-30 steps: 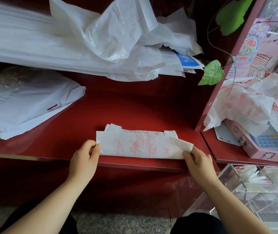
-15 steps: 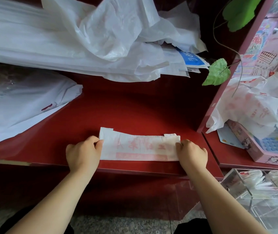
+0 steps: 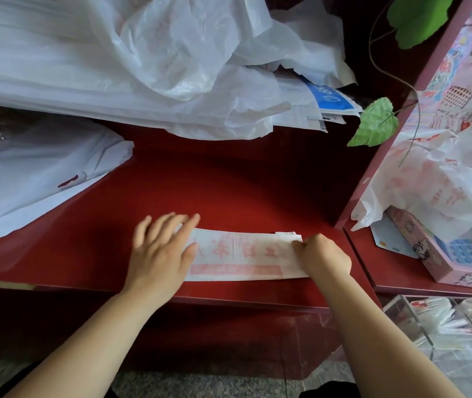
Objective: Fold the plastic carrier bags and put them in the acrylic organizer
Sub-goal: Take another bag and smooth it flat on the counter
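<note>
1. The folded carrier bag [image 3: 240, 255] is lying as a long white strip with red print near the front edge of the red shelf [image 3: 229, 182].
2. The left hand [image 3: 160, 254] is resting palm-down over the left end of the folded carrier bag. Its fingers are lying straight and slightly spread, and they are blurred.
3. The right hand [image 3: 322, 258] is sitting on the right end of the folded carrier bag. Its fingers are curling in and pinching that end, though the exact fingertip contact is hiding under the knuckles.
4. A small layered corner is sticking out along the far edge of the folded carrier bag, just beside the right hand.
5. A loose heap of white bags [image 3: 143, 67] is spilling across a higher level, well beyond the folded carrier bag.
6. A blue-labelled packet [image 3: 329, 100] is poking out at the heap's right end.
7. A flat stack of white bags [image 3: 28, 182] is lying far to the left of the folded carrier bag.
8. A green leaf [image 3: 375, 124] is hanging beyond and to the right of the folded carrier bag.
9. Crumpled red-printed bags [image 3: 430, 182] and a pink box [image 3: 430, 254] are sitting to the right of the folded carrier bag, past a red divider.
10. The acrylic organizer [image 3: 413, 320] is standing lower, nearer the person and to the right of the folded carrier bag, and folded bags [image 3: 430, 311] are showing through its clear wall.
</note>
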The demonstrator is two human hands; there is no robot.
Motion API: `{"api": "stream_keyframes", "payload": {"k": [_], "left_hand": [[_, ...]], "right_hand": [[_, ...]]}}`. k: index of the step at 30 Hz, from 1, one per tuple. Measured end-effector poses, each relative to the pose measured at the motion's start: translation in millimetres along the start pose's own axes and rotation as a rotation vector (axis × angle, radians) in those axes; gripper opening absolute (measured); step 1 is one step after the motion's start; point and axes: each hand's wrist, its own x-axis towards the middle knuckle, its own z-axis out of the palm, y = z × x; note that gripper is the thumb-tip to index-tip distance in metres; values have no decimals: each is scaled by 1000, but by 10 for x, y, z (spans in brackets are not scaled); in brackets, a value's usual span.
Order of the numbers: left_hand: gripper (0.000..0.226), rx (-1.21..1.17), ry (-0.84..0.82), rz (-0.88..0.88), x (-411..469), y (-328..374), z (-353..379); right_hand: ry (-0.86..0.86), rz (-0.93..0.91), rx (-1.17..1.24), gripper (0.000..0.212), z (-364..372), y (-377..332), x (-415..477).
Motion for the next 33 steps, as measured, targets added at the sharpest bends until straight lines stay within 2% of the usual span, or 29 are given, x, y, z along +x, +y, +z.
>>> {"api": "stream_keyframes", "payload": {"k": [1, 3, 5, 7, 9, 11, 12, 14, 16, 17, 19, 22, 24, 26, 29, 31, 32, 33], "left_hand": [[56, 4, -151, 40, 26, 44, 5], [69, 10, -349, -1, 67, 79, 23], [55, 5, -543, -82, 115, 59, 58], [50, -3, -587, -117, 142, 85, 33], [51, 14, -577, -126, 136, 106, 18], [51, 28, -575, -141, 118, 126, 12], [51, 30, -578, -143, 114, 128, 11], [52, 11, -572, -142, 112, 130, 0], [52, 1, -576, -144, 113, 136, -7], [52, 1, -580, -149, 115, 136, -8], [52, 6, -597, -153, 119, 129, -5], [52, -10, -615, -155, 110, 117, -12], [53, -33, -610, -156, 114, 109, -19], [53, -27, -610, -155, 108, 113, -37], [57, -39, -577, -182, 74, 116, -50], [73, -59, -540, -196, 44, 105, -95], [91, -81, -522, -195, 18, 105, -140], [111, -85, -524, -188, -16, 95, -185]], "right_hand": [[0, 3, 1, 37, 7, -1, 8], [4, 5, 0, 37, 2, -8, 8], [32, 7, 9, 38, 8, -8, -8], [113, 6, 65, 37, 39, 0, -28], [328, -65, 121, 32, 89, -5, -86], [567, -265, 87, 34, 209, -47, -166], [599, -379, 103, 38, 269, -114, -223], [533, -605, 74, 44, 386, -258, -350], [268, -782, 8, 57, 408, -423, -498], [130, -823, -15, 72, 408, -477, -541], [-71, -799, -48, 109, 380, -463, -533], [-105, -736, -128, 137, 339, -263, -349], [-98, -668, -167, 145, 248, -41, -248], [-95, -584, -156, 131, 139, 166, -198], [59, -492, -65, 58, 82, 343, -256], [325, -558, 10, 46, 140, 385, -400], [395, -632, 45, 48, 188, 362, -514], [392, -689, 46, 54, 245, 336, -634]]}}
